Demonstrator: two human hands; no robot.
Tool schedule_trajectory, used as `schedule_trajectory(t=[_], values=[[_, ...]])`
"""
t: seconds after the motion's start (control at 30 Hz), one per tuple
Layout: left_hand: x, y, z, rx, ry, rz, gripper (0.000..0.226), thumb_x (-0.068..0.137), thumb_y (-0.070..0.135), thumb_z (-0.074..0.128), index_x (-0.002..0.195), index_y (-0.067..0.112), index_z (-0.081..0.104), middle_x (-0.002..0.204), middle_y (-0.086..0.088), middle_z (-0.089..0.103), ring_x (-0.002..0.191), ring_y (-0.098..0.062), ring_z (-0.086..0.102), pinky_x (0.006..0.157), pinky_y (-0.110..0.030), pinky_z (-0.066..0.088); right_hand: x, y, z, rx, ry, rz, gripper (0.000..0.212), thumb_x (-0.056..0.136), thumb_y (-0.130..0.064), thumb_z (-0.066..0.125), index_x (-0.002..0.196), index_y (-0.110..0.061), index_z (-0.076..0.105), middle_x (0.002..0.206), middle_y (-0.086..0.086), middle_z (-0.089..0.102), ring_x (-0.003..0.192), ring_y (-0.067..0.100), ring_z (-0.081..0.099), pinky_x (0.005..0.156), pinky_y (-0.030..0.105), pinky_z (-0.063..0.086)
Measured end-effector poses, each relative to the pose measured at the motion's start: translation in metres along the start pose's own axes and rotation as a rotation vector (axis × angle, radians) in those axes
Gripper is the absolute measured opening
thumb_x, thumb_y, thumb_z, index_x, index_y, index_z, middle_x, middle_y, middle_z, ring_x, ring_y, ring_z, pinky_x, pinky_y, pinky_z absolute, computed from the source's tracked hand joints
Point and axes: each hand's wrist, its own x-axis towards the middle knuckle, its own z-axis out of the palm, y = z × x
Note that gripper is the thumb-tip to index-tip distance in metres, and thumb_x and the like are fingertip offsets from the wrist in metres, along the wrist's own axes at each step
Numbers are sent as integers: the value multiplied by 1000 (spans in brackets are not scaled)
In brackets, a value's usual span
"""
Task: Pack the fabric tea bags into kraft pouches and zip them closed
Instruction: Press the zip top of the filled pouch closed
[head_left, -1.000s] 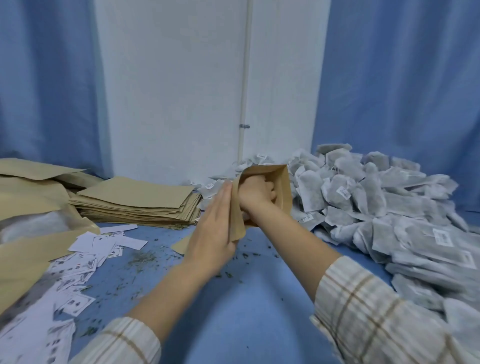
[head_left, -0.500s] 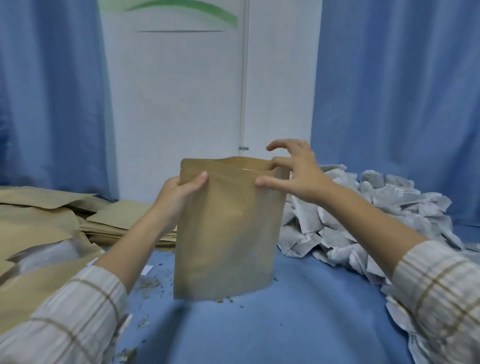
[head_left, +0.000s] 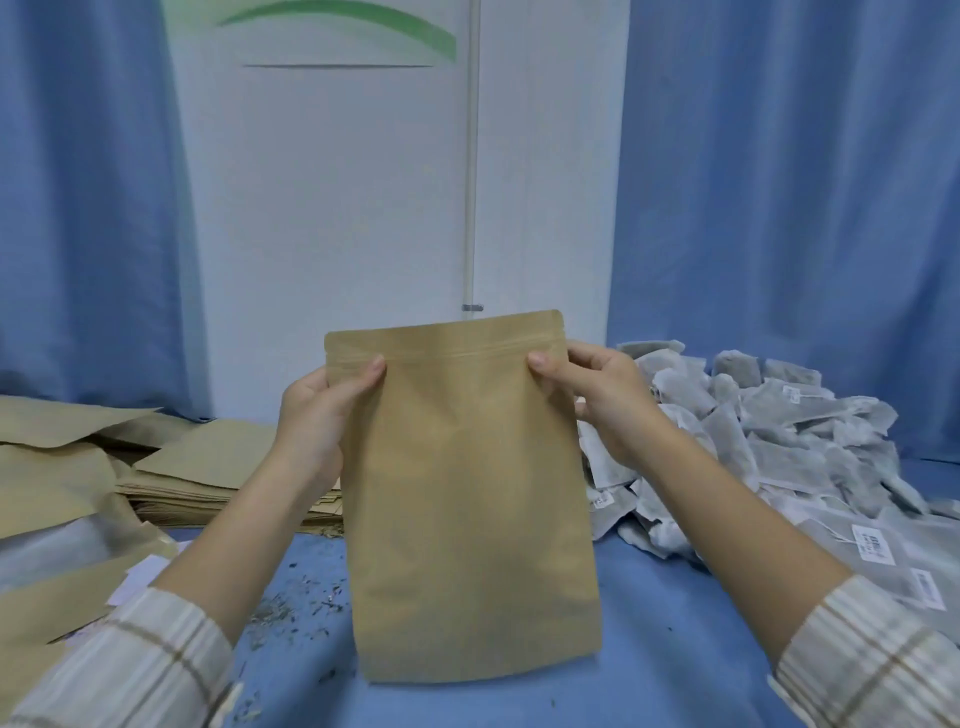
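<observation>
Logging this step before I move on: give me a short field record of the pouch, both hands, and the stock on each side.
pouch: kraft pouch, upright, held up in front of the table
zip: strip visible near the top; whether sealed, cannot tell
left hand: left hand pinches the pouch's upper left edge
right hand: right hand pinches the upper right edge
tea bags: tea bags heaped on the right
empty pouches: flat stack on the left
debris: loose tea bits on the table
</observation>
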Motion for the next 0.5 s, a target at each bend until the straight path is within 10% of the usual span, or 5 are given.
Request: schedule_trajectory(t=[0.5], values=[[9, -10, 10, 66, 159, -63, 13, 77, 4, 71, 67, 11, 66, 59, 2, 69, 52, -11, 65, 48, -18, 49, 6, 28, 1, 285, 435, 118, 13, 69, -4, 75, 59, -13, 74, 70, -1, 72, 62, 7, 68, 52, 16, 50]])
